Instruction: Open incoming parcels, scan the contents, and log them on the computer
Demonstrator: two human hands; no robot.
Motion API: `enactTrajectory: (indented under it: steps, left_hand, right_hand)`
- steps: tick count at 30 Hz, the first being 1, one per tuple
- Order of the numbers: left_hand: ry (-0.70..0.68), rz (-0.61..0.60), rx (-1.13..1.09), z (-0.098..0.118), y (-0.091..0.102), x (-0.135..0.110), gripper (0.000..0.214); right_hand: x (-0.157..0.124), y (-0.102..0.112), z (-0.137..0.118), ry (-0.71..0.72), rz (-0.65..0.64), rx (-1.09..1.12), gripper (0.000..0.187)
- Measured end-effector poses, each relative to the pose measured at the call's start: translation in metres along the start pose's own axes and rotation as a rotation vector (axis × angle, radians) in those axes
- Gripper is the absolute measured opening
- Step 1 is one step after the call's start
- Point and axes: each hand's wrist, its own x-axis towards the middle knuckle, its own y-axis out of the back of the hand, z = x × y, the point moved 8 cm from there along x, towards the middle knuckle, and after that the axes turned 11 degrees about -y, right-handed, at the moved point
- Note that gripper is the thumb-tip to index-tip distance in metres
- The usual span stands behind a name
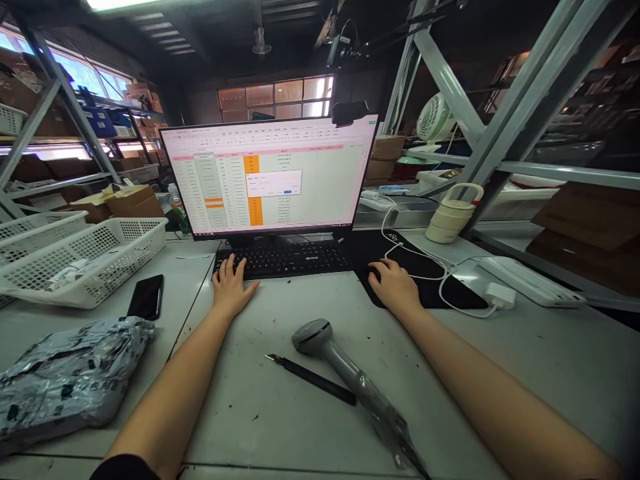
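My left hand (231, 287) rests at the left end of a black keyboard (280, 260), its fingers spread over the keys and the thumb stretched out to the side. On the black mouse pad (440, 287), my right hand (395, 285) is curved over a computer mouse, which is almost wholly hidden beneath it. Behind the keyboard stands a monitor (310, 200) showing a spreadsheet with orange cells and a small dialog box. Between my forearms lie a grey handheld barcode scanner (345, 367) and a slim black craft knife (315, 380) with its tip pointing left.
To the left are white perforated baskets (120, 257), a black phone (146, 297) and a grey plastic-wrapped parcel (75, 380). On the right lie a white power strip (530, 280), a charger (500, 295) with cables, and a cream lidded container (453, 217). Metal shelving (450, 87) rises beyond.
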Motion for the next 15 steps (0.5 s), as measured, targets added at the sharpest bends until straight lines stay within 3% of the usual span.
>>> enactTrajectory:
  steps: [15]
  left_hand:
    - [-0.004,0.022,-0.004,-0.0016,-0.0014,0.0003,0.072]
  right_hand:
    - [-0.0022,0.0036,-0.0015,-0.006,0.027,0.024,0.043]
